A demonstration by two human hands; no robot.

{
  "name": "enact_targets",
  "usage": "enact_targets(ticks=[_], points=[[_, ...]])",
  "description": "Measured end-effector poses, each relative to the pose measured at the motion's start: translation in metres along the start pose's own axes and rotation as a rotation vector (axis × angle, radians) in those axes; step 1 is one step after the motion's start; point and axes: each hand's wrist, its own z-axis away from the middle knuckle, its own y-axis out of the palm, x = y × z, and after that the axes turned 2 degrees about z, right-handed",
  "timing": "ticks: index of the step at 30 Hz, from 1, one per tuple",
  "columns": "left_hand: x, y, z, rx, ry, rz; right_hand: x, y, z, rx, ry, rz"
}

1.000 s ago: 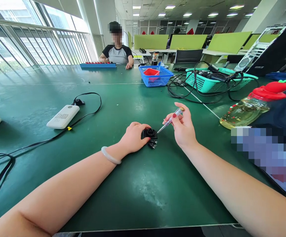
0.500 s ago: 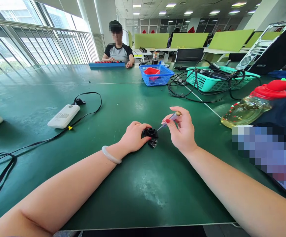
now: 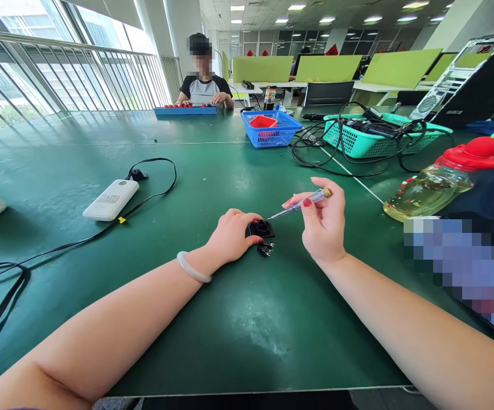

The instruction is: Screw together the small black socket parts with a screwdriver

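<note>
Head view: both forearms run in from the bottom corners and meet mid-table. Left hand point(image 3: 232, 234) lies palm down, fingers curled and clamped on a small black part point(image 3: 261, 229) that sits on the table point(image 3: 238, 336). Pale bangle point(image 3: 193, 269) on that wrist. Right hand point(image 3: 324, 225) is raised just right of it, wrist off the table, thumb and fingers pinched on a screwdriver point(image 3: 300, 204). Screwdriver slants down-left; its metal tip meets the top of the black part.

A smaller black piece point(image 3: 266, 248) with short prongs lies just in front of the part, touching or nearly so, can't tell which.

Writing: white power bank point(image 3: 111, 199) has a grey label, text too small to read. Nothing else legible.

Materials: table is a green mat, scuffed with pale worn patches, white line across it. Screwdriver has a clear plastic handle, brass-coloured end cap, thin steel shaft. The part is matte black plastic, squarish, with a round recess on top. Power bank is a smooth white rounded slab, with a black cable point(image 3: 157, 191) looping off it.

Far side: blue mesh basket point(image 3: 268, 134) with a red box inside, teal mesh basket point(image 3: 375, 139) full of black cables. Clear bottle point(image 3: 432, 185) with yellowish liquid and a red lid lies tilted at right. Another person point(image 3: 203, 85) sits at the far end, hands on a blue tray point(image 3: 185, 110).
</note>
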Motion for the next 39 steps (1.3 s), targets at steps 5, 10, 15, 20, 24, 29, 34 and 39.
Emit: enact_targets(ticks=[5, 10, 15, 20, 24, 29, 34, 39], points=[[0.002, 0.001, 0.000, -0.008, 0.041, -0.038, 0.009, 0.004, 0.014, 0.190, -0.061, 0.052], [0.004, 0.001, 0.001, -0.023, 0.071, -0.059, 0.007, 0.008, 0.012, 0.417, -0.162, 0.161], [0.003, 0.001, 0.001, -0.014, 0.057, -0.071, 0.006, 0.003, 0.011, 0.307, -0.195, 0.206], [0.000, 0.000, 0.002, -0.018, 0.061, -0.076, 0.004, 0.001, 0.011, 0.156, -0.229, 0.182], [0.000, 0.001, 0.003, -0.024, 0.072, -0.084, -0.005, 0.003, 0.005, 0.222, -0.180, 0.256], [0.000, 0.001, 0.003, -0.048, 0.094, -0.063, -0.018, 0.001, 0.001, 0.257, -0.188, 0.293], [-0.005, -0.002, 0.005, -0.168, 0.156, -0.004, -0.019, 0.000, -0.003, 0.180, -0.106, 0.127], [-0.005, -0.002, 0.005, -0.214, 0.130, -0.026, -0.032, -0.010, -0.025, -0.223, 0.086, -0.187]])
